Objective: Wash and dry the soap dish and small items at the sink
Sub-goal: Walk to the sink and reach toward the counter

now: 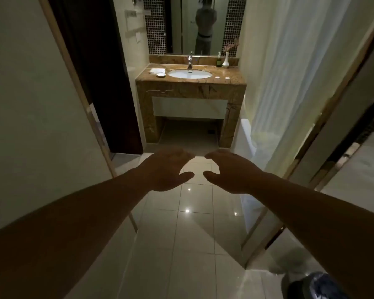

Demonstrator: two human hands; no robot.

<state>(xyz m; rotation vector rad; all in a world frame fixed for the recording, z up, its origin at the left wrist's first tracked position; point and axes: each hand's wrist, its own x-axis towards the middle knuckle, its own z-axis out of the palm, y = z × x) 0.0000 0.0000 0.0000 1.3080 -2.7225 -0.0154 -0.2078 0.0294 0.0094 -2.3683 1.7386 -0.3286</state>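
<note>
A brown marble vanity [190, 88] stands at the far end of the bathroom with a white oval sink [189, 74] and a chrome tap [190, 60]. A small white soap dish [160, 75] lies left of the sink, in front of a folded white cloth [157, 70]. Two small white round items [217, 77] [227, 78] lie right of the sink. My left hand [166, 169] and my right hand [229, 171] are stretched out in front of me, well short of the vanity, fingers apart and holding nothing.
A dark bottle [219, 61] and a white vase [225, 60] stand at the back right of the counter. A white shower curtain [294, 72] hangs on the right, a dark door [99, 72] on the left. Glossy floor tiles [188, 223] lead to the vanity. A mirror reflects a person.
</note>
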